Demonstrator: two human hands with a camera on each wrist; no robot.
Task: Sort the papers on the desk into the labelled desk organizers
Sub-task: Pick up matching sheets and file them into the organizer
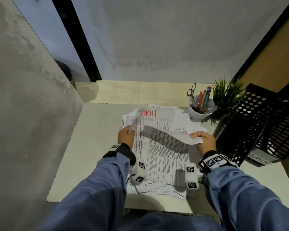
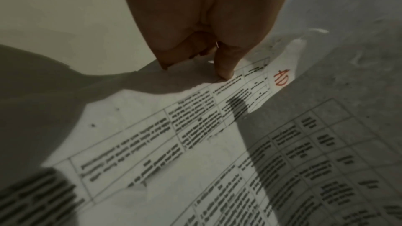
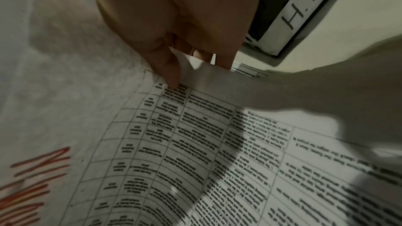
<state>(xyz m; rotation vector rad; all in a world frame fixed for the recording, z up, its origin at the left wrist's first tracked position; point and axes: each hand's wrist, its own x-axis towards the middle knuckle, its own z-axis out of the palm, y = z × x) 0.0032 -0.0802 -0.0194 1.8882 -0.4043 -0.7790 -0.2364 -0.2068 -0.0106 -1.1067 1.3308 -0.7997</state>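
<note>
Nearest the camera, at the lower centre of the head view, a loose pile of papers [image 1: 158, 189] is seen spread over the desk [image 1: 93, 147], its near edges fanned and uneven. Above the pile, at mid-frame, one printed sheet [image 1: 163, 139] is held raised and bowed, marked "ADMIN" in red at its far end. The left hand [image 1: 125, 135] is noted pinching the sheet's left edge between thumb and fingers; the right hand [image 1: 203, 140] is noted gripping the right edge, with fingers curled round the paper, as confirmed in the right wrist view. Further sheets lie beneath and beyond the raised one, at least one also bearing red writing. At the right of the frame, a black perforated organizer [image 1: 250, 127] labelled "ADMIN" is observed beside the pile; a second label, "H.R.", is visible on an organizer [image 3: 304, 9] at the upper right of the right wrist view. No papers can be made out inside the organizers, though their interiors are largely hidden. It is judged that sorting is at an early stage: most of the pile remains. Farthest back, a white cup of pens and scissors [image 1: 199, 107] and a small plant [image 1: 227, 94] stand at the upper right.
</note>
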